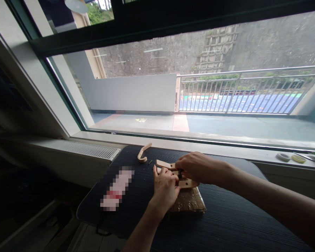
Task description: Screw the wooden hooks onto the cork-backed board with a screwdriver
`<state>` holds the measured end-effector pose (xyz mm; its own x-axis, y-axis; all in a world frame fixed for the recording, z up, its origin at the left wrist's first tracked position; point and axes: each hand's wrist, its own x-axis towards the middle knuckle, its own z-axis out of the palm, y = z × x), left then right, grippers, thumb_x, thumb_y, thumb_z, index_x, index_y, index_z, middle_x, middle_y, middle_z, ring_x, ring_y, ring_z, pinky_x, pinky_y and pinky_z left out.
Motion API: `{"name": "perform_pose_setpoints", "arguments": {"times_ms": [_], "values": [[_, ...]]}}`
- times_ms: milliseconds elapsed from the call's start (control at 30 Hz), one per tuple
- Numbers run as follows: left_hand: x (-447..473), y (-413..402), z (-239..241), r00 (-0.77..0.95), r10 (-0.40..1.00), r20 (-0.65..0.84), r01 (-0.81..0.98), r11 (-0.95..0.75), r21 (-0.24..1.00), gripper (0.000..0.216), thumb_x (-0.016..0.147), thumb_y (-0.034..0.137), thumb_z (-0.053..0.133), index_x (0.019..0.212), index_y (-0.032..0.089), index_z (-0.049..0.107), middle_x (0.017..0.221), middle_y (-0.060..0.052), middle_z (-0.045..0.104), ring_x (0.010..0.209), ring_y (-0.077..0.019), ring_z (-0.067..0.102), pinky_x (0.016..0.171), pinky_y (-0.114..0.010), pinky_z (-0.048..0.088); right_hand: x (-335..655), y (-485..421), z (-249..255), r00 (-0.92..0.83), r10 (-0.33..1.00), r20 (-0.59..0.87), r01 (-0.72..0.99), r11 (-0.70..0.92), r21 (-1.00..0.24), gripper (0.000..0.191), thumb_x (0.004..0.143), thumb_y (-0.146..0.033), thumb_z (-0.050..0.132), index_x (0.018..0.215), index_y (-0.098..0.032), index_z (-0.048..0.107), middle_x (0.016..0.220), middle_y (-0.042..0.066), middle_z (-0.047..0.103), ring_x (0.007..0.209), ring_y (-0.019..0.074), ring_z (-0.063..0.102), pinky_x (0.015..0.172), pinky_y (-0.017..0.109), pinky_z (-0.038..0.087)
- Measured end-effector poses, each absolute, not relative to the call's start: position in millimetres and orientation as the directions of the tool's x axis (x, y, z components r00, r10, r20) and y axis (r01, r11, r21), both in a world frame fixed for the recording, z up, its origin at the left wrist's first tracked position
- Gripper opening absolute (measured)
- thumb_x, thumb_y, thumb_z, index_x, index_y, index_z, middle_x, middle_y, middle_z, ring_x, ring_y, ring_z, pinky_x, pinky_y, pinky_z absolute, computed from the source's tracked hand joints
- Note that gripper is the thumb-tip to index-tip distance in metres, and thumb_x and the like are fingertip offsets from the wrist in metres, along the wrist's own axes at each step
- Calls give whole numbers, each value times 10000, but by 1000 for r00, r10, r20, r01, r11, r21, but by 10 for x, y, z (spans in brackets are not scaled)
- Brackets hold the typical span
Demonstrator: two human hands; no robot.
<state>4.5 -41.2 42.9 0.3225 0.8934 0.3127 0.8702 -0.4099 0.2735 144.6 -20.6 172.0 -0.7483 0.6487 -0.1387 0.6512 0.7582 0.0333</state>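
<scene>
My left hand [165, 185] is closed around a light wooden piece [189, 183] that rests on a brown cardboard-like block [189, 203] on the dark table [225, 224]. My right hand [196, 168] reaches in from the right, fingers pinched on a small dark object [179, 173] pressed against the wood. A second wooden strip [165, 164] pokes out leftward from under my right hand. A separate curved wooden hook [144, 153] lies on the table farther back, with a tiny dark screw-like bit [150, 162] beside it.
A blurred-out white and red item [117, 189] lies at the table's left. A window sill [225, 147] runs behind the table, with two tape rolls [290, 157] at the far right. A radiator grille [86, 148] sits to the left. Outside the window is a railed terrace.
</scene>
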Motion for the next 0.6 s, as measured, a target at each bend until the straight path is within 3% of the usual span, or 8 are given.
{"name": "perform_pose_setpoints", "arguments": {"times_ms": [233,433,600], "values": [[48,-409,430,320,895,311,870,-408,278,70,707,291,681,741,233,665,885,-27,652,1006,-253,499,1059,-570,119,1432,-223,1707,-726,679,-110,678,733,57,82,807,-186,535,823,-173,614,752,47,671,687,164,612,524,245,267],[3,-397,404,368,879,302,851,-449,271,156,682,296,694,816,225,662,896,-30,649,1023,-255,495,1076,-578,52,1496,-227,1574,-753,656,-55,658,753,-21,100,833,-191,503,871,-185,595,821,47,669,755,167,615,573,250,299],[-37,-358,418,444,848,290,814,-517,267,109,692,279,689,795,254,663,891,-12,661,1018,-239,502,1080,-575,11,1602,-228,1420,-706,708,20,704,705,-88,126,859,-246,467,908,-193,570,801,33,665,670,143,591,531,245,277]]}}
